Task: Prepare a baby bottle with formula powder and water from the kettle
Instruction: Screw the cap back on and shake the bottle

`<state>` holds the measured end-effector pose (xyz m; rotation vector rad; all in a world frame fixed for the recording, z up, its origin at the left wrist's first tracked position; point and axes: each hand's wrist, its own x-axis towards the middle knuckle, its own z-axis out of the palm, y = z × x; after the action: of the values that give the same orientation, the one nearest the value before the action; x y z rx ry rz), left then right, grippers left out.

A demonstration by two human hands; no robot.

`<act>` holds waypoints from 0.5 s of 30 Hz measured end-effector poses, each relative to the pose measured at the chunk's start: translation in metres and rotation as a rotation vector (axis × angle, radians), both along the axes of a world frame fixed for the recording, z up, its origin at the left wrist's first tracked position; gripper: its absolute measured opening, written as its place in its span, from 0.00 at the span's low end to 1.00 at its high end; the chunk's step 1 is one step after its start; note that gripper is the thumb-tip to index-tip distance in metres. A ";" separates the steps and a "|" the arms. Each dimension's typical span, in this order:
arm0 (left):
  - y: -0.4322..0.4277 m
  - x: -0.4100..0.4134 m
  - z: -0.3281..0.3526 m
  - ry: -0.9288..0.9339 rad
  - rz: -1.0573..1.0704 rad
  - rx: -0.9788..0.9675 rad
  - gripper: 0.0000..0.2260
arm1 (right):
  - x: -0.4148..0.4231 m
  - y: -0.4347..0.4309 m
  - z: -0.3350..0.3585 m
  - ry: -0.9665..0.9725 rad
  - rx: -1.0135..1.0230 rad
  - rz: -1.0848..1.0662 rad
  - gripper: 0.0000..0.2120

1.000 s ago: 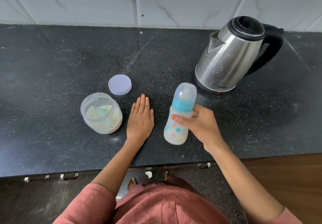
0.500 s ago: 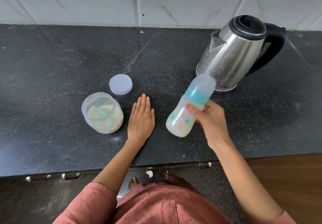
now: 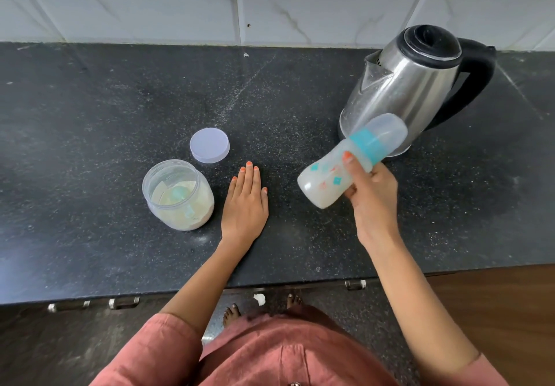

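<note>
My right hand [image 3: 372,196] grips the baby bottle [image 3: 327,178] around its middle and holds it above the counter, tilted with its capped top toward the upper right. The bottle has a teal collar, a clear cap and milky white liquid inside. Just behind it stands the steel kettle [image 3: 402,82] with a black lid and handle. My left hand [image 3: 244,205] lies flat, palm down, on the black counter [image 3: 90,109], holding nothing. Left of that hand is the open formula jar [image 3: 177,196], part full of pale powder with a teal scoop in it.
The jar's round lid [image 3: 209,145] lies flat on the counter behind the jar. A white tiled wall [image 3: 180,1] runs along the back. The counter's front edge [image 3: 150,294] is close to my body, with drawer handles below it.
My right hand has lifted the bottle and tipped it from nearly upright to a strong slant toward the kettle. The left hand and jar stayed put.
</note>
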<state>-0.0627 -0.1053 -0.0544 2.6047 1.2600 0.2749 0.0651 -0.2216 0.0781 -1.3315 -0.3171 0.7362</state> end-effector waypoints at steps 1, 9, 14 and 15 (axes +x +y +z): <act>0.000 0.000 0.000 -0.005 0.002 0.002 0.22 | -0.003 -0.001 -0.001 -0.052 -0.050 0.077 0.07; -0.001 0.000 0.001 0.008 0.006 0.019 0.23 | 0.012 0.001 0.006 0.027 0.024 -0.036 0.07; 0.000 0.000 0.000 0.019 0.002 0.006 0.22 | -0.011 -0.005 0.002 -0.192 -0.175 0.335 0.11; -0.001 0.000 0.000 0.016 0.003 0.008 0.22 | -0.012 -0.007 0.000 -0.222 -0.193 0.380 0.12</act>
<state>-0.0627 -0.1060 -0.0541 2.6169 1.2707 0.2611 0.0534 -0.2282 0.0782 -1.5601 -0.7049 0.9546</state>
